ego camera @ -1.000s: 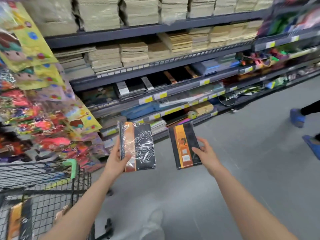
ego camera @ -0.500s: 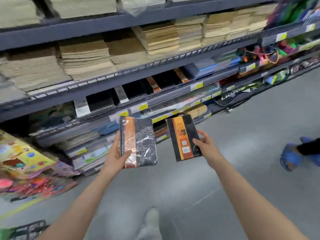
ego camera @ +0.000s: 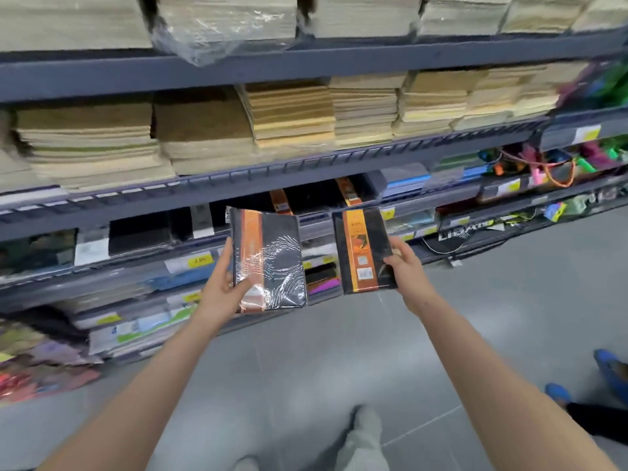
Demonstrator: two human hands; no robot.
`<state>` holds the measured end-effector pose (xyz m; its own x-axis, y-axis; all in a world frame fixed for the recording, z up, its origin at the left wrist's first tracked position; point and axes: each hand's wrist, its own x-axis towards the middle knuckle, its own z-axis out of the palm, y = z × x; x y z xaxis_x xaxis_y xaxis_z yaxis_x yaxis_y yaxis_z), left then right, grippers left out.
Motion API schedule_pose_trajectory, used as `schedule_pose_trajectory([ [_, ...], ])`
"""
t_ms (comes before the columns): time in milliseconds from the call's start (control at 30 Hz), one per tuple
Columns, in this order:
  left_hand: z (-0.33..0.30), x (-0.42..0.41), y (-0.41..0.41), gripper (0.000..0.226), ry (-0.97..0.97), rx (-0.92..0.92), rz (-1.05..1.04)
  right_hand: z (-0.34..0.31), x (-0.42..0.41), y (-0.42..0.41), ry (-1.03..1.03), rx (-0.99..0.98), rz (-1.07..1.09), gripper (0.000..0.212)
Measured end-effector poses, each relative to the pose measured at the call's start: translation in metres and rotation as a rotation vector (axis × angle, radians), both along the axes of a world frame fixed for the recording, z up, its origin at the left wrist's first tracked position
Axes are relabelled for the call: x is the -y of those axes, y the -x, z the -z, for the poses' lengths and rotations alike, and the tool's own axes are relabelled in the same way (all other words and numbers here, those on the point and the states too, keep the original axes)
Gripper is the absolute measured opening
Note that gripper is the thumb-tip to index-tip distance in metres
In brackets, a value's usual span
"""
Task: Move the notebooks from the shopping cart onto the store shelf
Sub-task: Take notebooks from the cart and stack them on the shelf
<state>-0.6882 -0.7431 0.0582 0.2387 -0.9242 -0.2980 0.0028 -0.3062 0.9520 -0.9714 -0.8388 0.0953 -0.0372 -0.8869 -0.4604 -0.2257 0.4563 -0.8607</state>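
The left hand [ego camera: 226, 289] has its grip on a shrink-wrapped black-and-orange notebook [ego camera: 268, 260]; the right hand [ego camera: 406, 266] grips a second notebook [ego camera: 364, 250]. Both are held upright before the store shelf [ego camera: 306, 168], where matching black notebooks [ego camera: 306, 198] lie.

1. The store shelf [ego camera: 306, 68] is a dark grey metal rack with several tiers.
2. Its upper tiers carry stacks of tan paper pads [ego camera: 289, 113], one bundle [ego camera: 221, 25] wrapped in clear plastic.
3. The tier below holds black notebooks [ego camera: 306, 198] with orange bands.
4. Lower tiers hold mixed stationery behind yellow price tags [ego camera: 200, 260].
5. The grey floor [ego camera: 306, 368] is tiled.
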Motion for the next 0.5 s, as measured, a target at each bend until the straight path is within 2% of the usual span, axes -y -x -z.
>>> schedule_pose_trajectory([
  [100,0.017,0.024,0.025,0.080,0.040,0.016,-0.107,0.020,0.049,0.012,0.005,0.007,-0.026,0.038],
  [233,0.035,0.049,0.055,0.080,0.075,-0.051,-0.236,0.037,0.106,0.025,0.024,0.057,-0.091,0.040],
  [333,0.048,0.065,0.062,0.085,0.083,-0.077,-0.318,0.050,0.150,0.024,0.026,0.035,-0.128,0.044],
  [500,0.077,0.091,0.065,0.077,0.107,-0.055,-0.391,0.078,0.190,0.014,0.066,0.025,-0.274,0.047],
])
